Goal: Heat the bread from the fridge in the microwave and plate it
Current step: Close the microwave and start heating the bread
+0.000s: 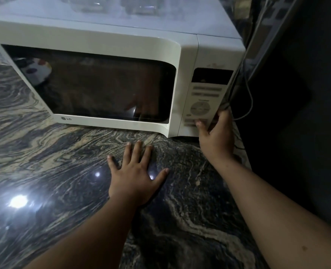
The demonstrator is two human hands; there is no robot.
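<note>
- Pressing a low button on the microwave (110, 74) control panel (203, 101) with my right hand (216, 136): thumb on the button, fingers curled around the right edge.
- My left hand (135, 175) lies flat on the near marble counter (44, 152), fingers spread.
- Door shut; I cannot see the bread through the dark window.
- Warmed bread is probably soft and light: lift it gently from underneath.

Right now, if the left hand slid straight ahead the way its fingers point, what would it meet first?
Most likely the microwave: the left hand lies flat on the marble counter, fingers aimed at the lower front edge of the closed door. Only bare counter shows between them.
</note>
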